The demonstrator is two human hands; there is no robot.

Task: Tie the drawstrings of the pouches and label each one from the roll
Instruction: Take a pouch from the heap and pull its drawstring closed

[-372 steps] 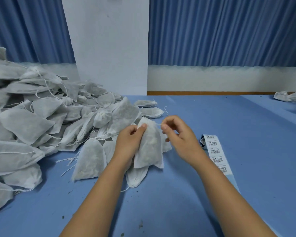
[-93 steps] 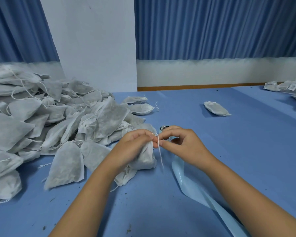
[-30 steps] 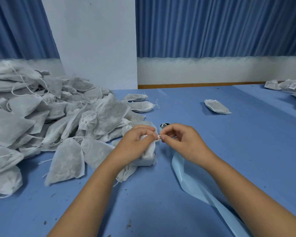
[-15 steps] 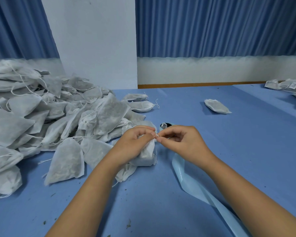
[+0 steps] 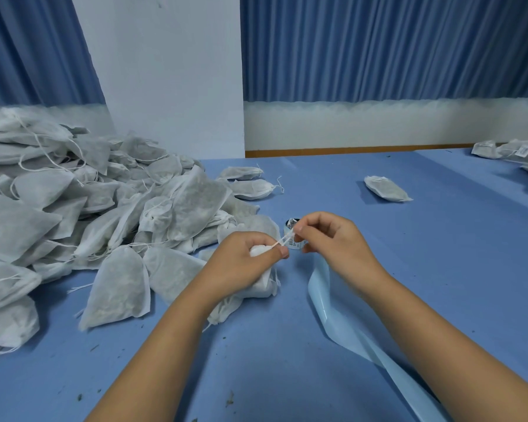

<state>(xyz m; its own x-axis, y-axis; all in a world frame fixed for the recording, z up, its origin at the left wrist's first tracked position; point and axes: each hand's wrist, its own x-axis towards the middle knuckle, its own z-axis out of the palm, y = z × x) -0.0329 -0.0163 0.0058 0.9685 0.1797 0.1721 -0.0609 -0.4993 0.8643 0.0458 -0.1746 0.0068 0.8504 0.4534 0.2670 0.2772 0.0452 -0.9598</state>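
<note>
Counter [image 5: 409, 254] fills the lower two thirds of frame. Heap of pouches [image 5: 73, 214] on it, centre-left out to the left edge. One flat pouch [image 5: 118, 287] lies at the heap's front, lower left of centre. Two pouches [image 5: 250, 185] lie just behind the heap's right end, above centre. Left hand [image 5: 244, 263] and right hand [image 5: 333, 242] are side by side at centre. Held pouch [image 5: 264, 280] is in the left hand. Drawstring [image 5: 282, 240] runs between the hands, its end pinched in the right fingers [image 5: 299, 228]. Label roll [image 5: 290, 225] on counter just behind the hands. Backing strip [image 5: 342, 324] runs from below the right hand to the lower right corner. Lone pouch [image 5: 386, 188] upper right of centre, well apart. More pouches [image 5: 512, 150] at the right edge. Wall panel [image 5: 171, 71] and curtain [image 5: 378, 47] behind counter, top of frame.
</note>
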